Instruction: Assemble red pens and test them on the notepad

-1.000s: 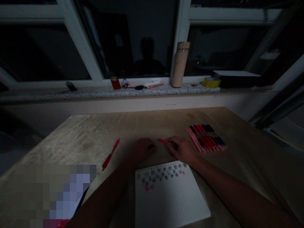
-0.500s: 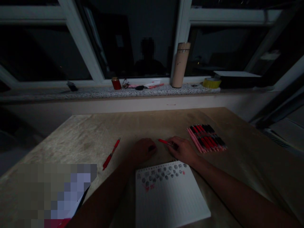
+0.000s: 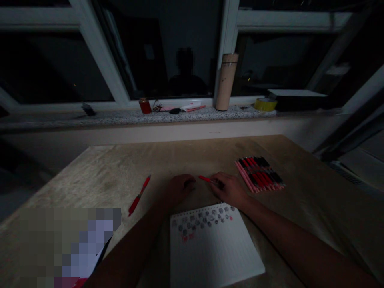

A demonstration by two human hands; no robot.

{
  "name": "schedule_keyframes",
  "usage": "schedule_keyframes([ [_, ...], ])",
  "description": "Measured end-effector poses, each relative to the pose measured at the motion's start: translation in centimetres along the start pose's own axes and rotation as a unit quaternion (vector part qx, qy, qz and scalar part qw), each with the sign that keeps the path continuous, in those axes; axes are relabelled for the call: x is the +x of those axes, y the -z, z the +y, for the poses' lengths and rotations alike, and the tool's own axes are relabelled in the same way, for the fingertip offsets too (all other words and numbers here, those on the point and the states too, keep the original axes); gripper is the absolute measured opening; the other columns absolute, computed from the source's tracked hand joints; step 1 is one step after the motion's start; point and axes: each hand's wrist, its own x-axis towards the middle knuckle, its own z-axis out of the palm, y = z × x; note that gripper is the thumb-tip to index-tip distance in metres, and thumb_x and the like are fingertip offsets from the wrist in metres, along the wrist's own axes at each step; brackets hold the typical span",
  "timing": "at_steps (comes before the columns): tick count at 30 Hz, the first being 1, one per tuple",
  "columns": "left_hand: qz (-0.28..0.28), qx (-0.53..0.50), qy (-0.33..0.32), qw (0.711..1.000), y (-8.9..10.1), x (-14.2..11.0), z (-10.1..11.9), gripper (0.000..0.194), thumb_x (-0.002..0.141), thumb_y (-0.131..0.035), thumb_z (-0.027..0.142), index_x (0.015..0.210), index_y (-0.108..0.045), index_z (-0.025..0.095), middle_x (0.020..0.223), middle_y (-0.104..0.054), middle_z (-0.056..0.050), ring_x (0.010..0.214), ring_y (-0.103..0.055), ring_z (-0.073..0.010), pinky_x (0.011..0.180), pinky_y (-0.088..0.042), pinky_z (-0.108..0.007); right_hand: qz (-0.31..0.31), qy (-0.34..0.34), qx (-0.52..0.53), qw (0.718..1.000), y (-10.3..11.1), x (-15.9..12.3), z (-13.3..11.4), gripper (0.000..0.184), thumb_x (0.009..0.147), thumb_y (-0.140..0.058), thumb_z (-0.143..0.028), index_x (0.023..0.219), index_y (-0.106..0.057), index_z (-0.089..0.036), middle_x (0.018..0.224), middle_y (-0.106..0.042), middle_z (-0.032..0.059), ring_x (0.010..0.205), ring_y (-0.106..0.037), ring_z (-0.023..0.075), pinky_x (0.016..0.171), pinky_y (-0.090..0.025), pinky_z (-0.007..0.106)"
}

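My right hand point(image 3: 226, 187) is closed around a red pen point(image 3: 205, 179), whose red end sticks out to the left, toward my other hand. Loosely curled beyond the notepad's top left corner, my left hand point(image 3: 182, 187) shows a dark gap between thumb and fingers, with nothing visible in it. Below both hands lies a spiral lined notepad point(image 3: 217, 252), with rows of dark scribbled marks and a few red ones near its top. Another red pen point(image 3: 139, 196) rests on the table left of my left hand.
Right of my right hand, several red, black and pink pens point(image 3: 260, 174) lie side by side on the table point(image 3: 114, 164). Along the windowsill stand a tan flask point(image 3: 227, 82), yellow tape point(image 3: 265, 105) and a small red jar point(image 3: 145, 106). A blurred patch covers the lower left.
The fingers of my left hand have shifted slightly, and the gap by the thumb looks different. My right hand keeps the red pen in nearly the same place. The view has moved a little.
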Motion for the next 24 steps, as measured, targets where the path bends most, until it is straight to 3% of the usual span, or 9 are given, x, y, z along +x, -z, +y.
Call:
schedule_keyframes([
  [7,0.049,-0.081,0.014,0.995,0.22,-0.02,-0.23,0.018,0.079,-0.048,0.020,0.086,-0.065,0.017,0.080,-0.067,-0.002,0.075,-0.061,-0.0144,0.071,-0.045,-0.026,0.008,-0.007,-0.002,1.000,-0.19,-0.06,0.17,0.014,0.083,-0.053,-0.026,0.090,-0.062,-0.019,0.083,-0.064,0.0044,0.073,-0.060,0.0153,0.065,-0.043,0.025],
  [12,0.171,-0.125,0.077,0.974,0.59,0.12,-0.40,0.020,0.079,-0.045,0.024,0.083,-0.063,0.016,0.069,-0.062,0.000,0.064,-0.058,-0.0131,0.061,-0.044,-0.024,0.021,-0.010,0.001,1.000,0.11,-0.05,0.13,0.016,0.085,-0.051,-0.027,0.092,-0.063,-0.018,0.083,-0.064,0.0045,0.071,-0.060,0.0147,0.064,-0.042,0.024],
  [15,0.218,-0.126,0.090,0.964,0.68,0.18,-0.66,0.022,0.081,-0.042,0.026,0.085,-0.062,0.017,0.073,-0.064,-0.001,0.067,-0.058,-0.0139,0.062,-0.045,-0.025,0.016,-0.009,0.002,1.000,-0.02,-0.08,0.29,0.017,0.085,-0.051,-0.028,0.093,-0.063,-0.019,0.084,-0.064,0.0045,0.069,-0.059,0.0142,0.062,-0.042,0.024],
  [18,0.203,-0.115,0.060,0.970,0.67,0.18,-0.78,0.024,0.082,-0.041,0.026,0.089,-0.062,0.016,0.083,-0.066,-0.004,0.078,-0.060,-0.0159,0.071,-0.047,-0.028,0.019,-0.006,0.003,1.000,-0.33,-0.12,0.48,0.016,0.084,-0.052,-0.028,0.092,-0.063,-0.020,0.083,-0.064,0.0042,0.070,-0.059,0.0144,0.063,-0.042,0.024],
  [24,0.071,-0.057,-0.032,0.995,0.33,0.01,-0.28,0.024,0.083,-0.043,0.024,0.093,-0.064,0.017,0.088,-0.067,-0.005,0.083,-0.060,-0.0171,0.079,-0.045,-0.031,0.019,-0.009,0.002,1.000,-0.24,-0.10,0.24,0.015,0.084,-0.052,-0.029,0.090,-0.062,-0.019,0.082,-0.064,0.0046,0.071,-0.060,0.0152,0.064,-0.043,0.025],
])
